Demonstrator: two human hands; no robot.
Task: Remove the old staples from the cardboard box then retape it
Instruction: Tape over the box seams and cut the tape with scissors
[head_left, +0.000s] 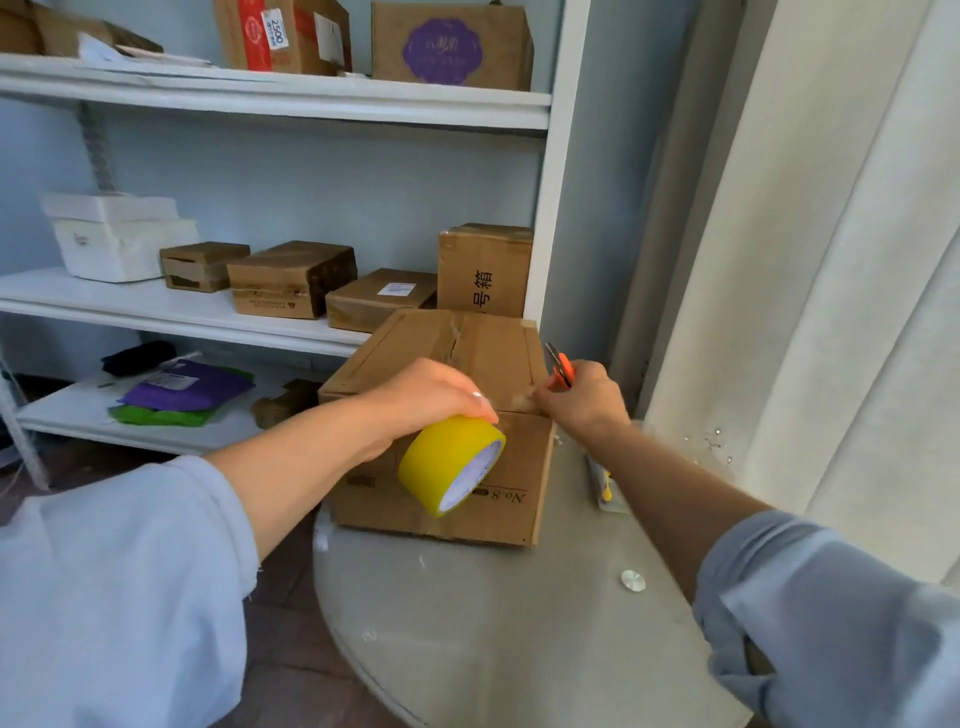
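the cardboard box is set on the round table. the yellow tape roll is gripped by the left hand at the box's front edge, likely for taping. orange scissors are held in the right hand, probably for cutting tape.

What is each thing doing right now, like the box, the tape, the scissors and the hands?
cardboard box: flaps closed, sitting on the round table.
yellow tape roll: held against the box's front top edge.
orange scissors: held at the box's right top corner, blades pointing up.
left hand: grips the tape roll.
right hand: grips the scissors.
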